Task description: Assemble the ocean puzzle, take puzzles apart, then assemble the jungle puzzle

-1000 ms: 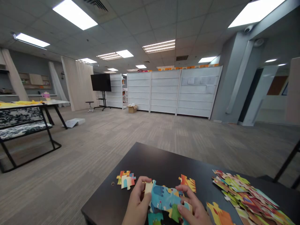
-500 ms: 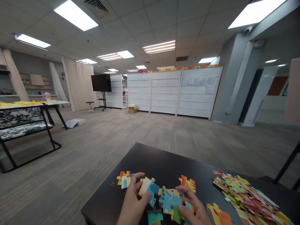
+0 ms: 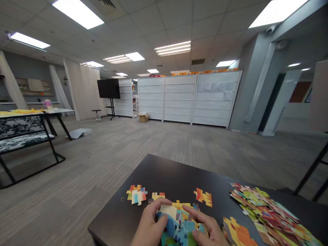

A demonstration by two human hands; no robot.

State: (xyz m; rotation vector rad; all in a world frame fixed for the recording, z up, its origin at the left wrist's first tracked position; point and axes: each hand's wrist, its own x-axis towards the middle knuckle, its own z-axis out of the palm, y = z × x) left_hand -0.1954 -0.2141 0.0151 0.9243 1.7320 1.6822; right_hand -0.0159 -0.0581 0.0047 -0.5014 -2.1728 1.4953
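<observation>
My left hand (image 3: 150,225) pinches a blue and cream jigsaw puzzle piece (image 3: 171,223) between thumb and fingers. Beside it, my right hand (image 3: 210,227) grips a joined cluster of blue and green puzzle pieces (image 3: 186,228), index finger along its far edge and thumb on the near side. The left piece and the cluster meet between my hands; whether they interlock I cannot tell. Just beyond the fingers lies a yellow-orange puzzle piece (image 3: 156,196), partly covered by the left hand. An orange striped piece (image 3: 203,197) rests past the right hand.
A heap of mixed puzzle pieces (image 3: 271,215) covers the right of the black table (image 3: 164,171). Orange pieces (image 3: 238,234) lie near my right hand. A small group of pieces (image 3: 138,195) sits at left. White shelving (image 3: 179,99) stands across the room.
Both hands have come closer together, bringing the left piece against the cluster in the right hand. A yellow-orange piece behind the left hand now shows more. The view has shifted slightly.
</observation>
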